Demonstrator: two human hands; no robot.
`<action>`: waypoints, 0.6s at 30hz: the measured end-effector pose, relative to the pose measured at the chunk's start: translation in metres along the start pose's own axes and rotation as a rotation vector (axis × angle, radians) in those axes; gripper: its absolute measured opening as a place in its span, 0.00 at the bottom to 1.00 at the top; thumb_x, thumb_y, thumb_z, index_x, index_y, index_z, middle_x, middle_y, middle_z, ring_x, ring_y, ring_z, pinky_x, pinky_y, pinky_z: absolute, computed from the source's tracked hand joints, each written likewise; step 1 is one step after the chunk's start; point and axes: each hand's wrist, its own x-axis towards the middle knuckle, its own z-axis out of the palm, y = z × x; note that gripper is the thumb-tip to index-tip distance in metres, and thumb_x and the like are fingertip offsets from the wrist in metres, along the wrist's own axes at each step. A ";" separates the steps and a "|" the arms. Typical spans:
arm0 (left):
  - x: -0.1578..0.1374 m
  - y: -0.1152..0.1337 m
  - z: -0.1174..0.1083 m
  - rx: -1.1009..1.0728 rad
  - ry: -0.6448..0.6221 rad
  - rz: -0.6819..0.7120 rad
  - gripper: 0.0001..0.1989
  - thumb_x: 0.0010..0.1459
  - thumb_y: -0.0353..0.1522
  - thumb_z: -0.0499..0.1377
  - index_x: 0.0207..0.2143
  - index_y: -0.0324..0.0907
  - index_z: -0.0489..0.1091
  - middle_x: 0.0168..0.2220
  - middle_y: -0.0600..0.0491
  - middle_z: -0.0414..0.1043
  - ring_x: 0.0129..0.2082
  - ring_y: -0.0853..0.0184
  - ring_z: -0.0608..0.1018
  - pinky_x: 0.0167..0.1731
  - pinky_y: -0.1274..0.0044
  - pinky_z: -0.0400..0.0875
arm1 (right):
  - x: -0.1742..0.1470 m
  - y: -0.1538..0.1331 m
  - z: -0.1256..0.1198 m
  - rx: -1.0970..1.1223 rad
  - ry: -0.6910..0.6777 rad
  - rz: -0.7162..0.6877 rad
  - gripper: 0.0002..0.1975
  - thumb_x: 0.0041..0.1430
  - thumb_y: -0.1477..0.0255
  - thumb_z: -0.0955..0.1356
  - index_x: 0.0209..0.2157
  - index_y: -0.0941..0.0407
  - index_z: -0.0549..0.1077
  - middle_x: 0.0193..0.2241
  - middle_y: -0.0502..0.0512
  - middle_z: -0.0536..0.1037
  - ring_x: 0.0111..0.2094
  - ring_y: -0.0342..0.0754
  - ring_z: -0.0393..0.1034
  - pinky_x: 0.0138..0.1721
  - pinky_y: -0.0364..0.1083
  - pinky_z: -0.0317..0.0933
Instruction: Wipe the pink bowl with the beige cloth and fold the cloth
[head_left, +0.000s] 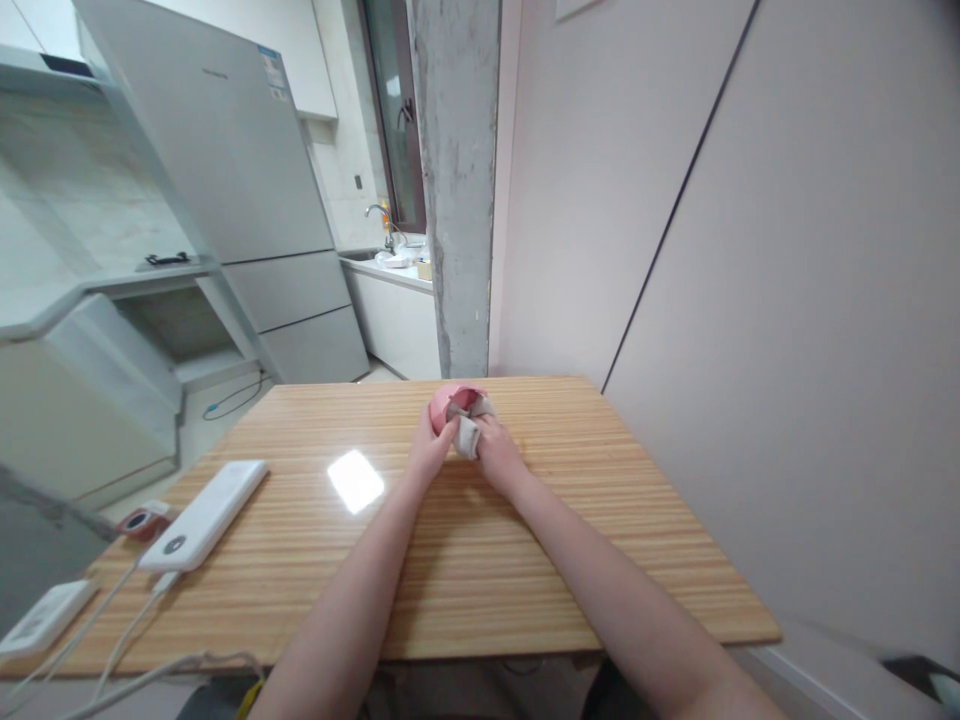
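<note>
My left hand (430,447) is closed on the side of a pink bowl (445,401), with the thumb near its rim. The bowl is tilted, its opening turned partly towards me, above the far part of the wooden table (585,500). In my right hand (498,452) is a whitish cloth (466,436), bunched up and pressed into and over the bowl's rim. A fold of it hangs down between both hands. The fingertips of my right hand are partly hidden by the cloth.
A white power bank (214,510) with cables lies on the table's left side. Near it are a red-and-white roll (142,522) and a white power strip (46,615). A pale wall (712,350) borders the right side; a grey pillar (459,200) stands beyond the far edge.
</note>
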 end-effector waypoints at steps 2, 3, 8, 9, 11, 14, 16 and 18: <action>0.003 0.003 -0.012 0.058 -0.051 0.043 0.23 0.52 0.40 0.60 0.49 0.39 0.66 0.46 0.46 0.72 0.48 0.58 0.74 0.51 0.67 0.67 | 0.001 0.000 0.000 -0.040 -0.042 -0.073 0.11 0.60 0.78 0.63 0.42 0.59 0.74 0.42 0.60 0.74 0.47 0.51 0.64 0.46 0.47 0.61; 0.004 0.004 -0.015 0.069 -0.071 0.061 0.24 0.52 0.40 0.60 0.50 0.39 0.65 0.47 0.46 0.72 0.49 0.58 0.74 0.52 0.67 0.66 | 0.002 0.000 0.000 -0.058 -0.050 -0.089 0.11 0.61 0.77 0.63 0.42 0.58 0.74 0.43 0.60 0.74 0.48 0.52 0.63 0.47 0.48 0.61; -0.005 -0.003 0.006 -0.061 0.041 0.062 0.41 0.50 0.40 0.62 0.62 0.41 0.49 0.56 0.43 0.64 0.55 0.59 0.70 0.55 0.69 0.63 | -0.001 -0.001 0.005 -0.070 0.002 0.026 0.12 0.60 0.79 0.62 0.43 0.59 0.74 0.41 0.61 0.74 0.46 0.52 0.64 0.46 0.47 0.61; -0.006 -0.005 0.010 -0.073 0.068 0.052 0.41 0.51 0.40 0.62 0.63 0.41 0.49 0.57 0.43 0.64 0.55 0.60 0.69 0.55 0.68 0.63 | -0.001 -0.001 0.006 -0.062 0.005 0.033 0.12 0.60 0.80 0.62 0.42 0.60 0.74 0.42 0.61 0.74 0.45 0.51 0.64 0.45 0.47 0.61; -0.005 -0.008 0.011 -0.056 0.099 0.038 0.36 0.52 0.40 0.61 0.61 0.40 0.52 0.55 0.43 0.65 0.55 0.60 0.69 0.56 0.67 0.62 | -0.002 0.000 0.006 -0.064 -0.027 0.003 0.11 0.58 0.80 0.63 0.41 0.59 0.74 0.41 0.60 0.73 0.44 0.50 0.64 0.45 0.46 0.61; 0.004 -0.007 -0.006 -0.008 0.048 -0.002 0.29 0.53 0.38 0.60 0.57 0.40 0.61 0.50 0.46 0.71 0.51 0.59 0.72 0.55 0.66 0.64 | 0.000 0.001 0.003 -0.102 -0.116 -0.106 0.10 0.58 0.79 0.64 0.39 0.57 0.75 0.40 0.57 0.74 0.45 0.50 0.63 0.45 0.47 0.60; 0.010 -0.005 -0.017 -0.014 -0.015 -0.057 0.31 0.50 0.38 0.62 0.56 0.40 0.62 0.47 0.46 0.72 0.48 0.60 0.74 0.52 0.67 0.67 | 0.001 0.000 0.000 -0.130 -0.142 -0.143 0.09 0.59 0.78 0.64 0.40 0.56 0.75 0.41 0.57 0.74 0.46 0.50 0.62 0.45 0.47 0.59; 0.010 -0.005 -0.016 -0.065 -0.041 -0.116 0.36 0.49 0.40 0.63 0.60 0.40 0.58 0.46 0.46 0.73 0.45 0.61 0.76 0.48 0.68 0.70 | 0.001 -0.001 -0.003 -0.149 -0.138 -0.121 0.09 0.60 0.78 0.64 0.40 0.56 0.75 0.40 0.57 0.74 0.46 0.50 0.62 0.45 0.48 0.59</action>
